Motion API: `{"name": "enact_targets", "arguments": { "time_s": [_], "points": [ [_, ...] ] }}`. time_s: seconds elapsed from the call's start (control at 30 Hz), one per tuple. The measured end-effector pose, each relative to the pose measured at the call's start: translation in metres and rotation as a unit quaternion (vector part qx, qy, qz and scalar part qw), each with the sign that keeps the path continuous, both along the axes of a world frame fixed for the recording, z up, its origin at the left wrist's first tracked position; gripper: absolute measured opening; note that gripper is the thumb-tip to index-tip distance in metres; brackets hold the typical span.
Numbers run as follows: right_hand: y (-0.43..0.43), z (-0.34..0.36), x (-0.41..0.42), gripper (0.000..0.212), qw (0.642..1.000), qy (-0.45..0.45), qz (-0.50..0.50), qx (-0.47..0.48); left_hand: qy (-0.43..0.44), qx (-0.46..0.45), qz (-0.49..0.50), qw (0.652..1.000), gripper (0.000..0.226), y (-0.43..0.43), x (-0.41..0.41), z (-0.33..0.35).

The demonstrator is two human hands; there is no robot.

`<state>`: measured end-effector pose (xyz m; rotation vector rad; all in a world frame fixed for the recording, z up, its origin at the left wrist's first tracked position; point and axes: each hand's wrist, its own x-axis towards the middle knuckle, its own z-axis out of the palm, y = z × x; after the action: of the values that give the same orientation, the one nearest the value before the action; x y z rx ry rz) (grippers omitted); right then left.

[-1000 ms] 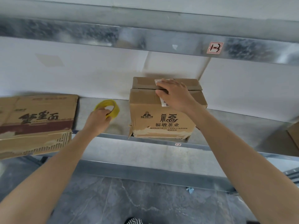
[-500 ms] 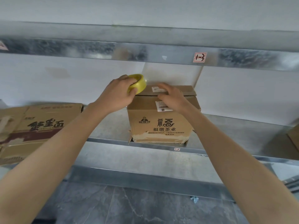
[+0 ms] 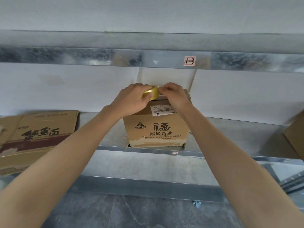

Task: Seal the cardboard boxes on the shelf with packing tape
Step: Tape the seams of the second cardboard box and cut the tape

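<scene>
A small brown cardboard box (image 3: 156, 130) with black printed characters and a white barcode label stands on the metal shelf (image 3: 148, 148), near its front edge. My left hand (image 3: 133, 101) grips a yellowish roll of packing tape (image 3: 151, 94) over the far top of the box. My right hand (image 3: 174, 96) is beside the roll, its fingertips pinched at the roll's edge where the tape end is. The box's top seam is mostly hidden by both hands.
A larger printed cardboard box (image 3: 36, 135) lies at the left of the same shelf. Part of another box (image 3: 294, 134) shows at the right edge. An upper shelf beam (image 3: 148, 58) with a red-bordered label runs overhead. Grey tiled floor lies below.
My left hand lifted the tape roll off the shelf and carried it right to the box's top. My right hand left the box's lid and went to the roll's edge.
</scene>
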<state>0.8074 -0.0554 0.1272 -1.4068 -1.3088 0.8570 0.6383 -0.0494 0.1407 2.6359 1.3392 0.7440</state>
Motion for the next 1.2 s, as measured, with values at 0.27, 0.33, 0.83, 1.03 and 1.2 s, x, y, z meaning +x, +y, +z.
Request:
{"name": "enact_targets", "arguments": {
  "time_s": [0.27, 0.33, 0.83, 1.03, 1.2],
  "points": [
    [-0.009, -0.007, 0.019, 0.019, 0.997, 0.044, -0.049, 0.036, 0.088, 0.031, 0.079, 0.993, 0.042, 0.017, 0.005, 0.011],
    [-0.01, -0.007, 0.029, 0.021, 0.997, 0.01, -0.061, 0.048, 0.101, 0.036, 0.091, 0.99, 0.054, 0.018, 0.007, 0.013],
    [-0.002, -0.012, 0.054, 0.014, 0.993, 0.05, -0.104, -0.038, -0.042, -0.028, -0.045, 0.998, 0.018, 0.004, -0.01, 0.006],
    [-0.001, -0.013, 0.054, 0.015, 0.986, 0.051, -0.154, -0.043, -0.031, 0.01, 0.02, 0.999, 0.029, 0.012, -0.01, 0.02],
    [0.002, -0.016, 0.054, 0.015, 0.978, 0.112, -0.17, -0.051, -0.014, 0.009, 0.078, 0.997, 0.041, 0.016, -0.014, 0.021]
  ]
}}
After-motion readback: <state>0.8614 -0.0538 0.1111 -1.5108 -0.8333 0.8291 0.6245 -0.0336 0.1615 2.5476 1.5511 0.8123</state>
